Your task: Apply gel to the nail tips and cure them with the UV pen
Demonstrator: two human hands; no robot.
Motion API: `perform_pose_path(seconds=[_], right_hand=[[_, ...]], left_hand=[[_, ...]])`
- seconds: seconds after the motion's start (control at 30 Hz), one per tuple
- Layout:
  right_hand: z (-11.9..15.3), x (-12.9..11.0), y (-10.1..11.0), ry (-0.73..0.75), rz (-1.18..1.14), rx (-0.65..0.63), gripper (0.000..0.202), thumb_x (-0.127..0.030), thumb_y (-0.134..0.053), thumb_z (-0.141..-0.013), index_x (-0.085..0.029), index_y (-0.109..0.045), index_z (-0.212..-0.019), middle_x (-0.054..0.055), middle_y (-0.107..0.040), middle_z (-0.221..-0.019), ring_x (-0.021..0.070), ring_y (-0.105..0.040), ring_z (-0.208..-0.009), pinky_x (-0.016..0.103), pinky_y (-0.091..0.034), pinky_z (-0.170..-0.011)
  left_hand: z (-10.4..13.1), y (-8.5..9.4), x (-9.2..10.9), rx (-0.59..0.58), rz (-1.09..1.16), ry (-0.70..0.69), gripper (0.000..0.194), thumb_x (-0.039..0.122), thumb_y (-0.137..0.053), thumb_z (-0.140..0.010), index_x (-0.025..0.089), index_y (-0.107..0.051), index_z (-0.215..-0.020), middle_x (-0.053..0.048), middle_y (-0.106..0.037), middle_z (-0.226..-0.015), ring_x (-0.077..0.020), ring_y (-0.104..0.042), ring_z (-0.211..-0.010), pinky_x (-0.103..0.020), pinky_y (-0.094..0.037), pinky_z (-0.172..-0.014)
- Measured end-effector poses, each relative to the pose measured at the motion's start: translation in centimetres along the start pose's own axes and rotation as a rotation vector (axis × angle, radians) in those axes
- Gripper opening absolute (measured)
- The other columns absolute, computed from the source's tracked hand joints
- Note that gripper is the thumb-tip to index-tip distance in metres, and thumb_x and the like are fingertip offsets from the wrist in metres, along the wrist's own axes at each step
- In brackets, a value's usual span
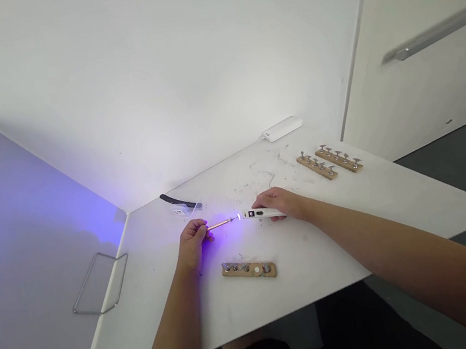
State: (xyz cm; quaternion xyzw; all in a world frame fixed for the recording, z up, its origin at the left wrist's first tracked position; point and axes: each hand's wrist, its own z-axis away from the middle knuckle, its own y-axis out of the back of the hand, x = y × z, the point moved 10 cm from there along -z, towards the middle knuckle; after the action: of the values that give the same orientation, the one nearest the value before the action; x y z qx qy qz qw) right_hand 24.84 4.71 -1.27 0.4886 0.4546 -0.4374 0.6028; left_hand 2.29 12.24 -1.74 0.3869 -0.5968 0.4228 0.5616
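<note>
Head view. Left hand: fingers pinched round copper-colored stick, tip toward 3 o'clock. Right hand: closed round white lamp, lit end toward 9 o'clock, just beside stick tip; contact cannot be told. Violet glow on tabletop.

Positions from lit end: wooden bar with small metallic pieces, 6 o'clock, near; two wooden strips, similar pieces, 2 o'clock; white box, 1 o'clock; black file, 10 o'clock; wire frame, 8 o'clock, well apart.

Readable text: none | white lamp's display — marks too small to read
</note>
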Motion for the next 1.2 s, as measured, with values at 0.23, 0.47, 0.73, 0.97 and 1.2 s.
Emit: perform_pose_path(seconds=[0.23,0.47,0.73,0.97,1.2], right_hand=[[0.18,-0.33,-0.07,0.003,-0.001,-0.008,0.050,-0.057,-0.043,-0.079,-0.013,-0.065,-0.090,0.002,-0.055,-0.058,0.0098,-0.046,-0.046,0.022,-0.035,-0.042],[0.04,0.06,-0.10,-0.007,-0.032,-0.008,0.047,-0.056,-0.046,-0.078,-0.014,-0.065,-0.090,0.004,-0.060,-0.068,0.0097,-0.048,-0.048,0.022,-0.035,-0.041],[0.05,-0.16,-0.21,-0.008,-0.020,-0.013,0.049,-0.055,-0.045,-0.079,-0.013,-0.065,-0.092,0.004,-0.059,-0.061,0.0100,-0.047,-0.047,0.022,-0.035,-0.041],[0.28,-0.57,-0.13,0.000,-0.017,-0.001,0.049,-0.056,-0.045,-0.079,-0.013,-0.065,-0.091,0.003,-0.058,-0.061,0.0094,-0.047,-0.047,0.021,-0.035,-0.041],[0.07,0.01,-0.15,-0.022,-0.012,-0.003,0.049,-0.056,-0.045,-0.079,-0.013,-0.066,-0.091,0.005,-0.061,-0.064,0.0093,-0.047,-0.047,0.021,-0.035,-0.041]], left_hand=[[0.08,-0.20,0.24,-0.003,0.005,0.001,0.019,0.024,-0.063,-0.069,0.016,-0.054,-0.084,0.005,-0.054,-0.057,-0.0086,-0.054,-0.052,-0.023,-0.042,-0.057],[-0.09,0.05,-0.15,-0.018,-0.014,-0.003,0.019,0.025,-0.062,-0.070,0.016,-0.054,-0.085,0.004,-0.054,-0.056,-0.0098,-0.054,-0.053,-0.025,-0.042,-0.059],[0.03,0.01,0.07,0.010,0.010,0.009,0.019,0.023,-0.063,-0.067,0.016,-0.055,-0.083,0.004,-0.054,-0.058,-0.0088,-0.054,-0.052,-0.023,-0.041,-0.056],[0.11,-0.08,0.10,-0.007,0.010,-0.003,0.018,0.022,-0.062,-0.068,0.016,-0.055,-0.083,0.004,-0.055,-0.057,-0.0089,-0.054,-0.052,-0.023,-0.041,-0.057],[0.04,-0.05,0.08,-0.010,-0.003,0.006,0.020,0.024,-0.063,-0.067,0.016,-0.055,-0.083,0.004,-0.055,-0.055,-0.0098,-0.054,-0.052,-0.024,-0.042,-0.058]])
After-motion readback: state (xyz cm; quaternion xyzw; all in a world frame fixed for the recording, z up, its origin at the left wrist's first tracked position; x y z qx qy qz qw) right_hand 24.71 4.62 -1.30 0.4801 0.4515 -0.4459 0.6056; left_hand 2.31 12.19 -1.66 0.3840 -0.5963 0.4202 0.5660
